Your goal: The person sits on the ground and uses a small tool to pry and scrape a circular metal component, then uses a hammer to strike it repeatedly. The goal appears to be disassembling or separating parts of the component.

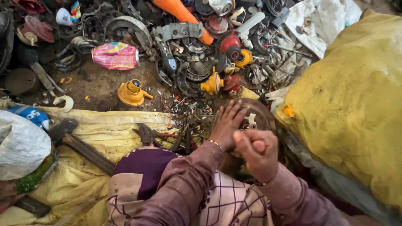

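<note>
Two hands at work on a round metal part amid scrap, lower centre of the frame.

The left hand (227,124) lies flat with fingers spread, pressing on the round metal disc (260,115) just right of centre; the right hand (256,154), below it, is clenched in a fist around a slim handle whose working end is hidden. Judged good practice: keep the spread fingers clear of the point worked and the disc pinned firmly. Both forearms reach up from the bottom edge. A hammer (79,144) lies at left on yellow sacking (113,129); a yellow sack (351,100) fills the right.
</note>
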